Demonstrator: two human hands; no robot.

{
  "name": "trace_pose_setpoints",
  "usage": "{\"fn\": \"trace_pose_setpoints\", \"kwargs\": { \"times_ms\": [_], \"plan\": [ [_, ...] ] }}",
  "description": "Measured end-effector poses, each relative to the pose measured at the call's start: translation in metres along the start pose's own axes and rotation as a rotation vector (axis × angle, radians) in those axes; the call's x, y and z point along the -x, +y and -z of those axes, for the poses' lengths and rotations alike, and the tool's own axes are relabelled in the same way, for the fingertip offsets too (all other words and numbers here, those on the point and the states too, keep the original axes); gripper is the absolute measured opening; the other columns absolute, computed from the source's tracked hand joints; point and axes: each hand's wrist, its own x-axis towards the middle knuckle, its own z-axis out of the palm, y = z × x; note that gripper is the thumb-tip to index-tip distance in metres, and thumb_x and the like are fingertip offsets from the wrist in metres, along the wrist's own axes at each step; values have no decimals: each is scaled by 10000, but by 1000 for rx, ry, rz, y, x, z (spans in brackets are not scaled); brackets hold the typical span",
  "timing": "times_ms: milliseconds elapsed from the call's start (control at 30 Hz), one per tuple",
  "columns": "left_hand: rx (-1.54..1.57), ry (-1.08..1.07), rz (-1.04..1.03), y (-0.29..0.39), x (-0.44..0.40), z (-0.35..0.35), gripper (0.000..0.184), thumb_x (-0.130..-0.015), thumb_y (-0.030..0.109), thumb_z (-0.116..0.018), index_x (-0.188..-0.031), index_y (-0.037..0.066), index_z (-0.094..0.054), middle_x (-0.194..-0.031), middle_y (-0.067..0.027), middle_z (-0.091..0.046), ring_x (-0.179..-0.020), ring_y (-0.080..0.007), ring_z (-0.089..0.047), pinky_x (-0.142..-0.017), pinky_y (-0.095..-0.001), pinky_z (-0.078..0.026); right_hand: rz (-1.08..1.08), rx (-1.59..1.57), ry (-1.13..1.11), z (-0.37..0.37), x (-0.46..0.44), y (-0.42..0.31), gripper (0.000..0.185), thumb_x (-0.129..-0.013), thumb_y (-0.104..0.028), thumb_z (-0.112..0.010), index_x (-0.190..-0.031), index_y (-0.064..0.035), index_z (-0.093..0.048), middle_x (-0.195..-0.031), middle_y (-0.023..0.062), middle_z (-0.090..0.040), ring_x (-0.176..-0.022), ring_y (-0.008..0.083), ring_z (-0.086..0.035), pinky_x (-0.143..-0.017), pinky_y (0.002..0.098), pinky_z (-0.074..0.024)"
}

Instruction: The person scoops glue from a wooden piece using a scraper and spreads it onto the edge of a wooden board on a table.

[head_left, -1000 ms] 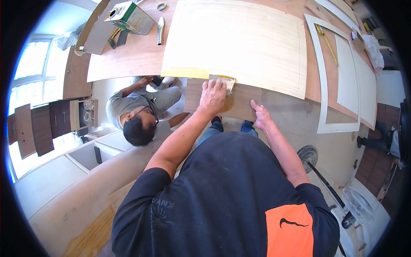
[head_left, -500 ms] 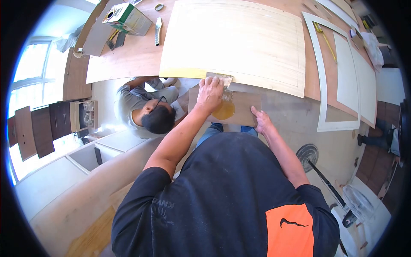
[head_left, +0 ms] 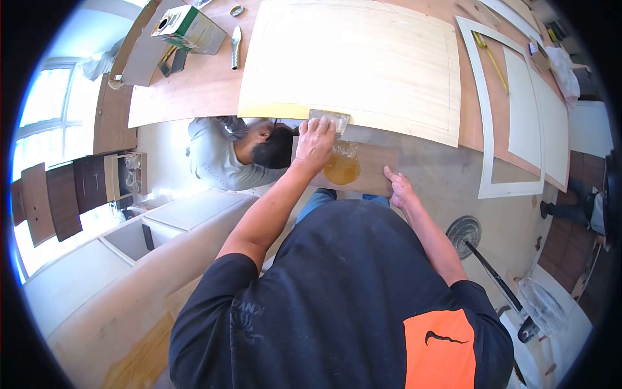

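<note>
My left hand (head_left: 315,144) is closed on a flat scraper (head_left: 330,119), whose wide blade lies against the near edge of a large pale wood panel (head_left: 356,58). A yellow wet strip (head_left: 275,111) runs along that edge, left of the blade. Below the panel, my right hand (head_left: 401,187) grips the right end of a brown board (head_left: 376,162), its thumb on top and its other fingers partly hidden. A puddle of amber glue (head_left: 342,170) sits on the board, just right of my left wrist.
On the workbench (head_left: 188,100) are a green and white can (head_left: 189,29), a putty knife (head_left: 236,47) and a roll of tape (head_left: 237,10). A white frame (head_left: 486,129) and a yellow tape measure (head_left: 490,58) lie right. A co-worker (head_left: 227,155) crouches at left; a round-based stand (head_left: 464,235) is at right.
The co-worker has leaned right, with the head now partly under the bench edge. My left hand and the scraper have hardly shifted, and my right hand still grips the board.
</note>
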Motion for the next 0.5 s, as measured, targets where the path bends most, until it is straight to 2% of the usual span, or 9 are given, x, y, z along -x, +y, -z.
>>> {"fn": "trace_pose_setpoints", "kwargs": {
  "times_ms": [67, 167, 267, 500],
  "plan": [
    [-14, 19, 7, 0, -6, -4, 431, -823, 114, -597, -1240, 4, -605, -1159, -128, -577, -1100, -323, -545, -946, -494, -401, 17, 3, -26, 11, -12, 7, 708, -875, -314, -839, -1399, -4, -478, -1335, 179, -620, -1240, 325, -601, -1050, 535, -501],
    [-12, 19, 37, 6, -8, 14, 405, -828, 118, -595, -1217, 5, -612, -1152, -119, -579, -1082, -315, -549, -921, -481, -402, 10, 12, -42, 8, -4, 1, 538, -927, -320, -785, -1328, -38, -563, -1247, 130, -674, -1151, 299, -661, -992, 512, -551],
    [-39, 59, 0, 8, 3, 14, 373, -827, 122, -600, -1185, 20, -613, -1128, -111, -576, -1081, -310, -549, -906, -470, -401, 11, 17, -50, 4, 6, -2, 528, -940, -330, -768, -1330, -39, -563, -1242, 126, -679, -1132, 298, -670, -991, 510, -551],
    [-47, -16, 44, -1, -2, 4, 387, -832, 131, -603, -1204, 22, -603, -1135, -110, -577, -1079, -304, -550, -901, -469, -397, 3, 1, 28, 12, 0, 4, 541, -915, -315, -801, -1319, -39, -569, -1236, 129, -684, -1120, 295, -677, -980, 511, -552]
  ]
}}
